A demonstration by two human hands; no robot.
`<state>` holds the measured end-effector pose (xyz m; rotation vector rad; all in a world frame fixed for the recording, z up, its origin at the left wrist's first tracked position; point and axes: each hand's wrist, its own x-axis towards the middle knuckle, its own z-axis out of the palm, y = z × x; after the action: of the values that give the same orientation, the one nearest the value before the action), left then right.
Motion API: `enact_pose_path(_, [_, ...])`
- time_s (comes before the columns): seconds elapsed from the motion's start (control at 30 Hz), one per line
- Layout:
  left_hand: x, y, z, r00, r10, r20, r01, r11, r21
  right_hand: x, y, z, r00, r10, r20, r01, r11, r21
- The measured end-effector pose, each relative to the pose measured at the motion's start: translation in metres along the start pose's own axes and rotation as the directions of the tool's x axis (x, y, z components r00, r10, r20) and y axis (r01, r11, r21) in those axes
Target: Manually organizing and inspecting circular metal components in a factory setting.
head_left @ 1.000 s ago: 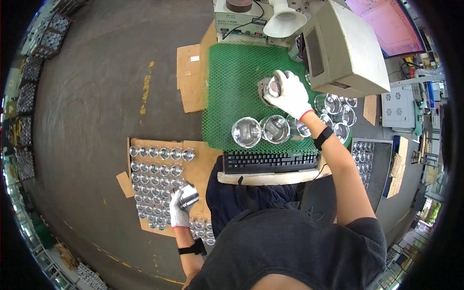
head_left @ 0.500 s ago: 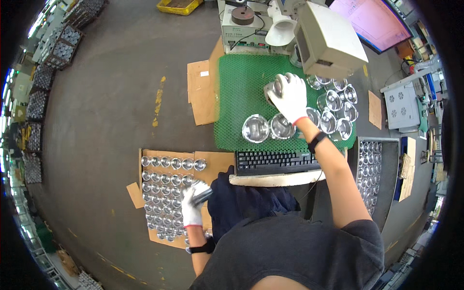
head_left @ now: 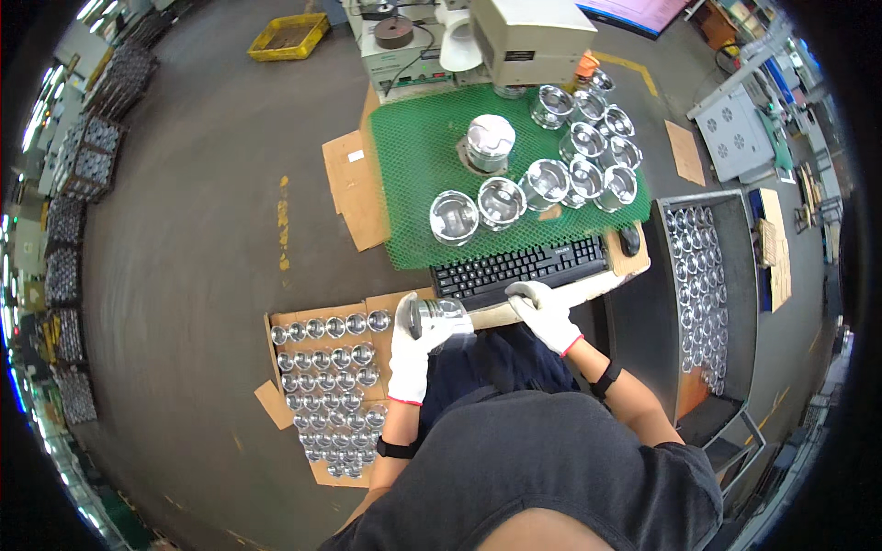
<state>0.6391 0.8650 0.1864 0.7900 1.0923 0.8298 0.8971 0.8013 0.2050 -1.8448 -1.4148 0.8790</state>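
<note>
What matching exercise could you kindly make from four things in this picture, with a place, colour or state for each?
1. Left hand
2. Keyboard
3. Mesh mat
4. Yellow tray

A. Green
B. On the floor
C. Black
D. Holding a piston

Right pairs: 1-D, 2-C, 3-A, 4-B.

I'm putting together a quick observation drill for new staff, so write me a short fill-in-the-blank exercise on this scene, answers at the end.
1. The person's ______ hand is the one holding a metal piston.
2. The mesh mat on the bench is coloured ______.
3. The computer mouse lies to the ______ of the computer keyboard in the picture.
4. The shallow bin on the floor near the top edge is coloured ______.

Missing words: left; green; right; yellow.
</note>
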Motion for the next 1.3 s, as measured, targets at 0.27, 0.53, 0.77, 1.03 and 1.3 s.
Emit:
enact_pose_path(0.27, [-0.02,0.06,0.049,0.948,0.301,0.107,-0.293,0.685,0.667,-0.027,0.006,-0.004,0.886,0.342,0.313,-0.463,0.622,0.632])
enact_pose_path(0.53, [-0.046,0.108,0.07,0.865,0.464,0.194,-0.468,0.602,0.647,0.014,-0.075,-0.035,0.791,0.17,0.588,-0.603,0.054,0.796])
enact_pose_path(0.77, [-0.054,0.097,0.032,0.72,0.636,0.277,-0.644,0.465,0.608,0.022,-0.131,-0.012,0.899,-0.244,0.363,-0.159,0.591,0.791])
enact_pose_path(1.03, [-0.033,0.024,-0.061,0.978,0.207,0.013,-0.195,0.938,-0.287,0.093,-0.16,0.028,0.618,-0.065,0.783,-0.132,0.974,0.185])
enact_pose_path(1.3, [-0.057,-0.097,-0.127,0.693,-0.338,-0.637,0.13,0.928,-0.35,0.267,-0.165,0.059,0.829,-0.302,0.47,0.538,0.659,-0.526])
